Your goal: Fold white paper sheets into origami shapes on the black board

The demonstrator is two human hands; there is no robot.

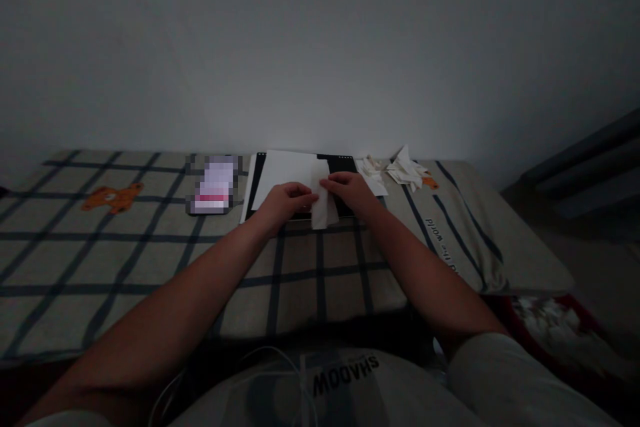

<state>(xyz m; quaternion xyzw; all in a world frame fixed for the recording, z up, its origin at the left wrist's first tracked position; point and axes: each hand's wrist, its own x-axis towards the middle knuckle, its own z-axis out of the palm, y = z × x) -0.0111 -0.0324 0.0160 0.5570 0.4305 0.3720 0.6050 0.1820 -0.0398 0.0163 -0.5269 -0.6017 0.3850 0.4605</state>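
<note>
Between my two hands is a narrow strip of white paper, upright and creased lengthwise. My left hand pinches its left edge, and my right hand pinches the right edge a little higher. Both hands are above a black board with a pale border, which lies on the checked cloth. A larger white sheet rests on the board behind my left hand. Beyond my right hand are folded paper pieces, touching the board's right side. My fingertips partly cover the strip.
A blurred phone with a lit screen lies left of the board. More folded paper sits to the right. The checked cloth covers the surface, against a grey wall. At the lower right stands a red container with crumpled paper.
</note>
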